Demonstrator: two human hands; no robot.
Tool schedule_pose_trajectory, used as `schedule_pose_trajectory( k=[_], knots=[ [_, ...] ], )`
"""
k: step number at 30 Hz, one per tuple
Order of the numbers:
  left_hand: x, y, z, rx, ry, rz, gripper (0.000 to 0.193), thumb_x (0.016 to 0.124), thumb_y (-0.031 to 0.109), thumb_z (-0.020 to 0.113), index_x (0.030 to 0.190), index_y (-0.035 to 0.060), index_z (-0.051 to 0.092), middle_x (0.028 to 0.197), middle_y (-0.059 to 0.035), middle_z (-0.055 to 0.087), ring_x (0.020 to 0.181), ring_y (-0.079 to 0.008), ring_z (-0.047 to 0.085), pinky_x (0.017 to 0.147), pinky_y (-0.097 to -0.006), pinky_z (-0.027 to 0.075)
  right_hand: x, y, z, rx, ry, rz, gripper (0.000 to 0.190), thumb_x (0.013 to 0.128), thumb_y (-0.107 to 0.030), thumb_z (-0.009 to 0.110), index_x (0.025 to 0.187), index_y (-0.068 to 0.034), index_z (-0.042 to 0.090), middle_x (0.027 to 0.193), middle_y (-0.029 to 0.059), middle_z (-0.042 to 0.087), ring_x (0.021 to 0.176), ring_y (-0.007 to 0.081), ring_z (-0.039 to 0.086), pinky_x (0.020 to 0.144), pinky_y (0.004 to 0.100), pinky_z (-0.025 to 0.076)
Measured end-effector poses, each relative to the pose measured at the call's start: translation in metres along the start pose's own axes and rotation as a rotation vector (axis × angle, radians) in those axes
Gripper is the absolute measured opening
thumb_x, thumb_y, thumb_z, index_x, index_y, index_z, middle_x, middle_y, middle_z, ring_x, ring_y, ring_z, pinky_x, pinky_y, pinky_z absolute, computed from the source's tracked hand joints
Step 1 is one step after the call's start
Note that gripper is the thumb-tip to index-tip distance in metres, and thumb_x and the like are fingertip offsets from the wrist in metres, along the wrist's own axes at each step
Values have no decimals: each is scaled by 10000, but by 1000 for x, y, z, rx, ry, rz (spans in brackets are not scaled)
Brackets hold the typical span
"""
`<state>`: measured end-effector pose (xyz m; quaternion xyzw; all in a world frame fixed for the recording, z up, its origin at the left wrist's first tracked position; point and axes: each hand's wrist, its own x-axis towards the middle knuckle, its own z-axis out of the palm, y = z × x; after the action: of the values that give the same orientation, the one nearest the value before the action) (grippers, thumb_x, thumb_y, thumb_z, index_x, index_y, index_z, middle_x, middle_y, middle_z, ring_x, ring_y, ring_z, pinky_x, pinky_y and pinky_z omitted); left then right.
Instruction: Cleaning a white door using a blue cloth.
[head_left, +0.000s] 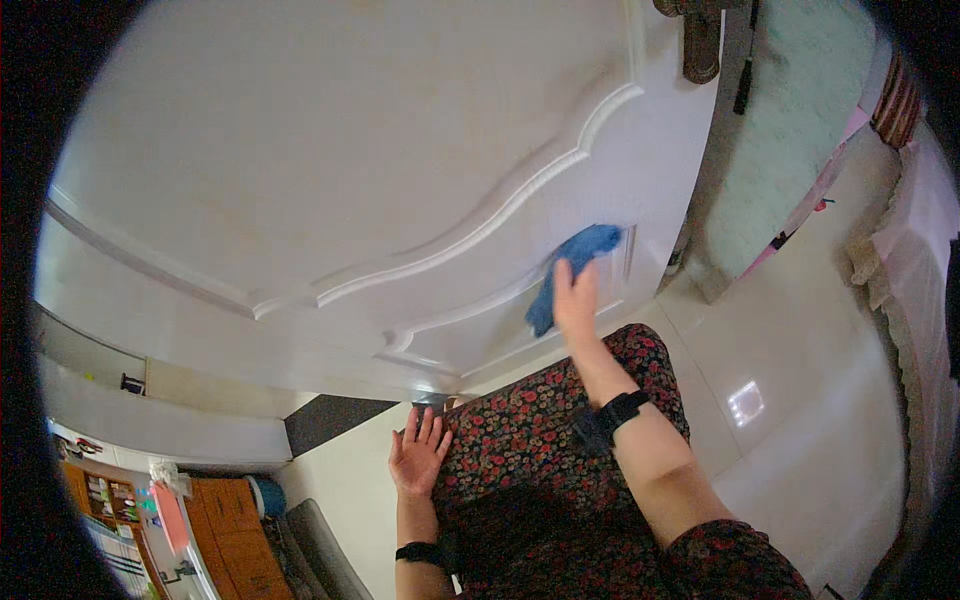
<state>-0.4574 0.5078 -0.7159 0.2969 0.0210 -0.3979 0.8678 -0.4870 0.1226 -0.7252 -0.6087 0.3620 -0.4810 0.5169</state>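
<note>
My right hand (576, 300) is shut on a blue cloth (589, 247), pressed to the lower part of a white panelled door (450, 150). The cloth lies over the small lower panel, below a curved raised moulding (480, 225). My right hand looks slightly blurred. Lower down, my left hand (420, 454) holds nothing; its palm faces up and its fingers are apart, beside the floral fabric (517, 420) over my legs. Both wrists wear black straps.
A dark door handle (701, 45) sits near the door's upper right edge. Pale glossy tiles (750, 360) cover the floor at right, beside a bed-like piece with a pale green side (787, 150). At lower left stand a wooden cabinet (232, 532) and a grey seat-like object (322, 540).
</note>
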Motion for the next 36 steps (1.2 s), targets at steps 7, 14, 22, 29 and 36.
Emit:
schedule_pose_trajectory(
  k=[7,14,22,29,36],
  knots=[
    [11,7,-4,-16,21,-16,605,968,460,486,1457,129,358,1479,-129,392,1356,-310,370,1136,-547,255,-57,-2,23,-223,-334,-6,496,937,-308,541,1253,65,457,1136,287,516,1065,459,516,934,472,421],
    [13,6,2,16,24,-36,591,982,445,462,1462,123,342,1480,-127,380,1362,-313,357,1137,-535,260,-4,-19,-14,-17,-120,39,492,930,-282,554,1268,64,466,1159,278,547,1098,460,512,952,463,412],
    [3,3,-6,-2,29,6,594,986,440,457,1472,125,326,1484,-127,373,1358,-311,360,1134,-536,265,-64,17,25,-316,-271,-89,508,925,-315,559,1236,77,474,1133,281,536,1047,470,532,901,509,434],
    [18,4,-2,33,35,-39,577,984,443,460,1454,123,358,1471,-124,392,1345,-301,382,1131,-533,271,-63,13,28,-266,-272,-134,505,929,-339,551,1230,60,473,1109,273,532,1045,463,528,904,495,435],
    [6,2,-5,45,38,2,613,979,456,462,1475,127,313,1487,-136,364,1353,-311,372,1128,-541,276,-8,-8,-1,-46,-69,-39,470,927,-294,573,1212,68,479,1108,269,547,1041,444,524,922,478,413]
  ],
)
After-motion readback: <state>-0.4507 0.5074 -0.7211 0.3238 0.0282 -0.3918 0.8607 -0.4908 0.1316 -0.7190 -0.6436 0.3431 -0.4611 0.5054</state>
